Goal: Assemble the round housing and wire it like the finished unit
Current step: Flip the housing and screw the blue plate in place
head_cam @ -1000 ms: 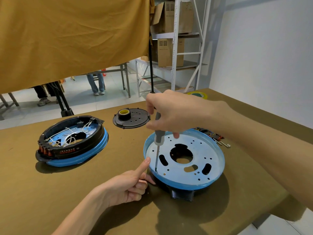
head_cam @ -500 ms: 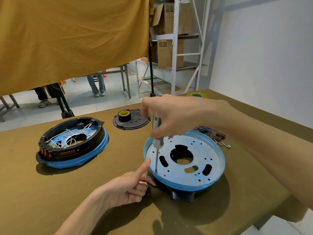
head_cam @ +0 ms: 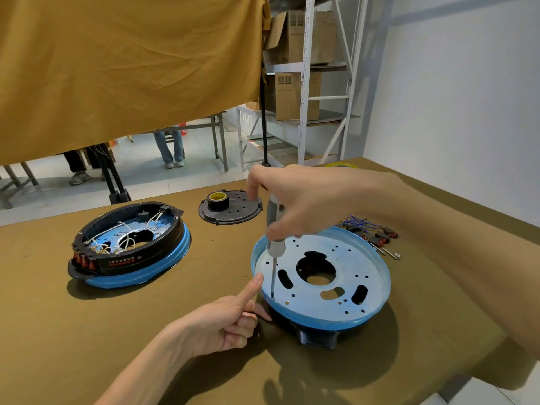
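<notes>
Lying beyond — black disc [head_cam: 230, 207], tape roll [head_cam: 218, 197], connectors [head_cam: 368, 230]

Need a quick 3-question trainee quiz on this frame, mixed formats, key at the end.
1. True or false: the screwdriver tip sits at the centre opening of the blue plate.
2. Which hand grips the screwdriver: A) left hand B) right hand?
3. Fill in: the yellow-cored tape roll rests on the black ____.

Key: 1 false, the tip is near the plate's left rim, by the left thumb. 2 B. 3 cover.
</notes>
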Tool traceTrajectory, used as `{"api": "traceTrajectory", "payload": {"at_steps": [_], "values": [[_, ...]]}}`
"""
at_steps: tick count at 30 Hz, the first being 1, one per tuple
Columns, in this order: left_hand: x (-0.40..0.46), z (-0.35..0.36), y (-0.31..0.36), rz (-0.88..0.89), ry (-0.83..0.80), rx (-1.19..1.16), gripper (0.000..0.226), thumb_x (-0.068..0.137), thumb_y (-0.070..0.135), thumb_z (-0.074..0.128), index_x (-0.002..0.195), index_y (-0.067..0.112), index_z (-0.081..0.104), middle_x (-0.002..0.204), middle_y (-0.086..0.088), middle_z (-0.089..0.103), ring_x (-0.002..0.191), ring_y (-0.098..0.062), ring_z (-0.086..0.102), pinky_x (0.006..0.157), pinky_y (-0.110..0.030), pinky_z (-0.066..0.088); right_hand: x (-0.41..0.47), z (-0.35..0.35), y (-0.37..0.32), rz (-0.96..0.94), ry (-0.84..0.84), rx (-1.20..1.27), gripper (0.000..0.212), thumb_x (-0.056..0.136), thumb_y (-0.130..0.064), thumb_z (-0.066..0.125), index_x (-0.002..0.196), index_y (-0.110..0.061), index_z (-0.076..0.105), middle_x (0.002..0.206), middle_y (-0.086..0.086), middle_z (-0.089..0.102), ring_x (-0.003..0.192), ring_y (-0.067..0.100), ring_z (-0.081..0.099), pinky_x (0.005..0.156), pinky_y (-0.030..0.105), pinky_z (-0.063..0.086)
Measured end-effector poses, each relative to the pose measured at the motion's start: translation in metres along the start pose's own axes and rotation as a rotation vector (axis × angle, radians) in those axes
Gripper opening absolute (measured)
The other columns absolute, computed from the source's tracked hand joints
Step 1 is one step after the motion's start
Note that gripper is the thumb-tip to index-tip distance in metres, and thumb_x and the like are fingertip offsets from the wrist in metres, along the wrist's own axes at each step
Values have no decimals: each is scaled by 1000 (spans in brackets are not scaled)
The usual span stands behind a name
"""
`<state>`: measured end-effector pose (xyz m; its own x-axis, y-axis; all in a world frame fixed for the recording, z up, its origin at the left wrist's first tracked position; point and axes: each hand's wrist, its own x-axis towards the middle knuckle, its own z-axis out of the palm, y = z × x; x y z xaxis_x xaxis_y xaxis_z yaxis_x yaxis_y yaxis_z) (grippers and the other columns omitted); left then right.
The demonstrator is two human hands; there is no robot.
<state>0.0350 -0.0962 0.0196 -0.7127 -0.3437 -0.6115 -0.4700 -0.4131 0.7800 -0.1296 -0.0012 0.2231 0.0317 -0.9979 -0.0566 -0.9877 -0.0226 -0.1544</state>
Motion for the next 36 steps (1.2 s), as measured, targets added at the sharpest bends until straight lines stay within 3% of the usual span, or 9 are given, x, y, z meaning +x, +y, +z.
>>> {"api": "traceTrajectory", "payload": {"at_steps": [3,8,11,15,19,23,27,32,36], "values": [[1,0,0,-2,1,6,93,63,80,67,114,3,65,66,2,26,53,-10,22,46,-20,27,4,5,-2,10,136,-121,39,98,-53,60,115,-21,46,77,-4,67,47,8,66,44,24,48],[1,-1,0,-8,-1,-8,89,66,79,66,112,3,65,65,2,27,52,-10,23,45,-20,27,2,1,1,-16,25,-3,36,94,-33,71,117,-24,44,81,1,73,55,12,69,51,27,56],[2,-2,-1,-12,2,-9,89,66,78,67,113,3,65,65,2,27,53,-10,23,46,-20,27,6,7,0,-1,171,-157,31,98,-51,60,106,-22,52,82,-4,71,50,8,66,50,26,52],[3,-3,-1,-12,0,-23,89,66,78,69,113,3,66,66,2,28,54,-10,23,47,-20,26,2,-1,4,4,-17,27,39,91,-34,74,118,-23,48,84,-2,68,61,11,67,46,23,50],[3,-3,-1,-9,-4,-16,91,64,78,69,115,2,65,65,2,28,53,-10,23,46,-20,27,6,8,0,-10,149,-101,33,97,-49,63,109,-19,55,77,-2,69,55,12,68,45,25,52],[4,-4,-2,-6,-8,-23,91,67,79,68,116,2,65,66,2,27,54,-10,23,46,-20,27,2,1,1,-34,-14,49,44,90,-36,75,120,-25,44,80,-2,67,63,13,68,48,24,51],[4,-3,-2,1,-5,-17,92,65,79,69,116,2,65,65,2,28,54,-9,23,46,-20,27,7,10,-3,-33,180,-125,35,97,-51,61,109,-20,49,83,-2,69,54,12,67,51,29,55],[2,-3,-2,8,-8,-19,91,63,78,71,113,2,66,66,2,27,54,-10,22,46,-21,27,1,1,1,-1,-7,34,45,90,-33,76,120,-23,43,82,-3,66,63,11,70,50,26,54],[3,-3,-3,3,-12,-20,91,63,78,72,114,2,67,65,2,27,53,-10,23,45,-20,28,4,9,-2,-7,163,-105,40,95,-52,65,115,-23,47,83,-2,64,59,12,63,50,29,51]]}}
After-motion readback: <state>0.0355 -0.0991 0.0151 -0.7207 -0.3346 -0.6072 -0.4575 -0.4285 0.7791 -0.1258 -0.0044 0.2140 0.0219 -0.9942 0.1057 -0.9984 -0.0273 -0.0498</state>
